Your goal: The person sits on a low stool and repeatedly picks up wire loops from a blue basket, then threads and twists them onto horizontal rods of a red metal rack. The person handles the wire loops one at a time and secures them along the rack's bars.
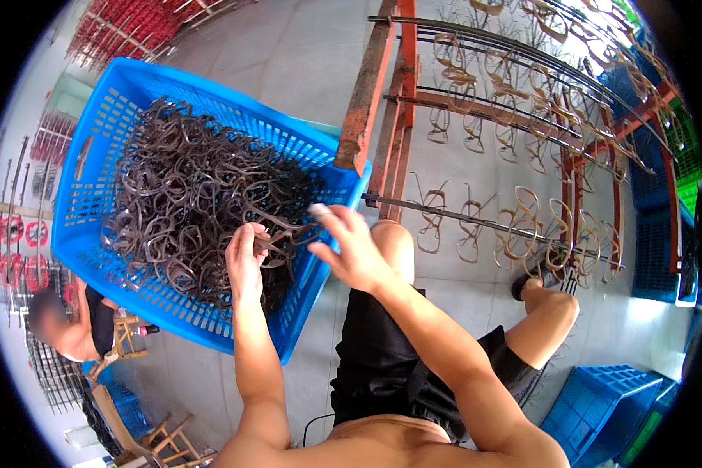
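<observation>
A blue plastic basket in front of me is heaped with dark brown glasses frames. My left hand is over the near part of the heap, thumb and fingers closed on a dark glasses frame. The fingers partly hide how much of that frame they grip. My right hand hovers by the basket's right rim, thumb and forefinger apart, with nothing visible between them. A white wrap covers one of its fingertips, close to the frames.
An orange metal rack stands to the right, its rods hung with brownish glasses frames. Another blue crate lies at lower right. A person sits at far left beside a wooden stool. Red frames hang at the back.
</observation>
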The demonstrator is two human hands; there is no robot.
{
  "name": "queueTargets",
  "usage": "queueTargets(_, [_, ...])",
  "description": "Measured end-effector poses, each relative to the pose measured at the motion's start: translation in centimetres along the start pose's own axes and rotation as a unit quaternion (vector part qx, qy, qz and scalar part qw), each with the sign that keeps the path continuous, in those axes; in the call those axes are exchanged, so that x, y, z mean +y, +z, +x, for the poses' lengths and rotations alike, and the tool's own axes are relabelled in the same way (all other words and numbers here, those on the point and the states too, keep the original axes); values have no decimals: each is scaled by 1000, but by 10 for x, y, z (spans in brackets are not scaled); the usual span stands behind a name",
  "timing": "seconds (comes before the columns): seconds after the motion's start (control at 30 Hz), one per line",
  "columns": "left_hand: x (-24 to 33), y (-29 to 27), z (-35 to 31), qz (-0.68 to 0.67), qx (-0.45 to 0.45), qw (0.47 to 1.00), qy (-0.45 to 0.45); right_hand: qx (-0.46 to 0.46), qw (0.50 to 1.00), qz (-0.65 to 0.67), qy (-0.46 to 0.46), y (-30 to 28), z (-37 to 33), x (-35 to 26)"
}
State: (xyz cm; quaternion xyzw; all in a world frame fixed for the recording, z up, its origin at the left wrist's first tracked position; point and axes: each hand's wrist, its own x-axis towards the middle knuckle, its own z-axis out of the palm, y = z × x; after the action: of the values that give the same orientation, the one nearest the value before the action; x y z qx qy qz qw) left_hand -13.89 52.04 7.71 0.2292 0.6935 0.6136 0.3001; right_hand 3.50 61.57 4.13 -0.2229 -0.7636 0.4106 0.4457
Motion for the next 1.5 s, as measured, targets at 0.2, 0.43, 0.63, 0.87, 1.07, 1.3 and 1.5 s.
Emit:
queueTargets(0.2, [-19, -1, 2, -11, 20, 999, -45, 47, 989, 120, 67, 6, -7, 16])
queueTargets(0.43, [-59, 36, 10, 300, -112, 945, 61, -96, 987, -125, 43, 12, -44, 19])
queueTargets(0.63, [-72, 32, 9, 166, -183, 968, -36, -81, 991, -65, 83, 21, -42, 26])
queueTargets(0.87, [-54, 32, -2, -19, -149, 987, -65, 18, 998, -53, 42, 7, -39, 25])
queueTargets(1.07, [-23, 43, -10, -185, -110, 968, -130, -62, 995, 39, 73, -11, -30, 2])
queueTargets(1.3, [-68, 13, 15, 225, -12, 968, 107, 282, 942, 11, 183, -112, -59, 16])
queueTargets(1.5, [-67, 27, 2, 128, -71, 989, -36, 531, 799, -21, 280, -127, -57, 54])
